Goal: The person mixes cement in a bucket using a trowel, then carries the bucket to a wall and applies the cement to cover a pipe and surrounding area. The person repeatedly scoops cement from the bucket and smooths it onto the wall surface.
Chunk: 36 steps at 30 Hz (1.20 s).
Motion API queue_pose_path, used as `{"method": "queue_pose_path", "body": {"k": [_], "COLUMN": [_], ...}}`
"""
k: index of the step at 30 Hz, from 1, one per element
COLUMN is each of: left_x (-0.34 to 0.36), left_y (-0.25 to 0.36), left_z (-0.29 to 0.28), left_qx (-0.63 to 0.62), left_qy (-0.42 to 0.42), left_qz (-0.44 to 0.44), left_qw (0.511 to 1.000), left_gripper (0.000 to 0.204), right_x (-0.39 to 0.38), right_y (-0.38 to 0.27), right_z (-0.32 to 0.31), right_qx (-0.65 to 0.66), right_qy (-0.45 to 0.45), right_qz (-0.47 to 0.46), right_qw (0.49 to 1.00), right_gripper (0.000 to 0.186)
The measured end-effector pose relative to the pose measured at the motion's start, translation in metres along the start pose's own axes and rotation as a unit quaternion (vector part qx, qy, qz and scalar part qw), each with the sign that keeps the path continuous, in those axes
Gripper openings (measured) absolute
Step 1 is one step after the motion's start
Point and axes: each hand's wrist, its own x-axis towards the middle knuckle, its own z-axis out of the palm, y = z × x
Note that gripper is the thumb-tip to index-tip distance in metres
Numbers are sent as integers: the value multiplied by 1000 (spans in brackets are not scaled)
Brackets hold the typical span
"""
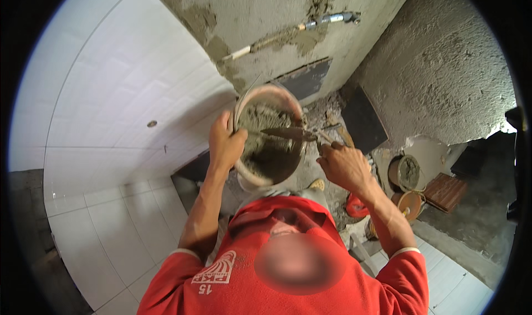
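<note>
Bucket [270,140] (approx. half full of grey mortar [260,121]) is held up w/ its opening tilted toward the camera, in front of the rough wall [266,10]. Left hand [224,143] is closed on its rim. Right hand [343,165] grips a trowel [288,133], blade over the mortar. White tiles [122,93] lie at left.

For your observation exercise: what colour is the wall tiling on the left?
White, glossy wall tiling, seen best in the head view.
</note>
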Motion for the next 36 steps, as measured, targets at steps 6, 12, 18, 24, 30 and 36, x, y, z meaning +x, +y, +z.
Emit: {"method": "queue_pose_path", "body": {"k": [6, 12, 18, 24, 30, 36], "left_x": [3, -1, -2, -6, -4, -4], "left_y": [34, 53, 54, 46, 44, 46], "left_z": [16, 15, 24, 22, 30, 26], "left_qx": [18, 20, 5, -6, 46, 49], "left_qy": [-15, -24, -15, -22, -20, -13], "left_qz": [62, 61, 92, 71, 93, 86], "left_qw": [998, 998, 996, 997, 994, 995], "left_gripper": [14, 14, 14, 15, 16, 17], "right_x": [1, -11, -9, -20, 31, 49], "right_y": [-18, -20, -30, -8, -7, -2], "right_z": [-10, -33, -4, -38, -48, -74], "right_qx": [-49, -43, -147, -80, 248, -49], "right_qy": [-50, -36, -60, -42, -271, -283], "right_qz": [16, 60, -56, -56, 89, -5], "right_qw": [997, 997, 986, 994, 926, 958], "right_gripper": [29, 29, 25, 18, 47, 50]}}
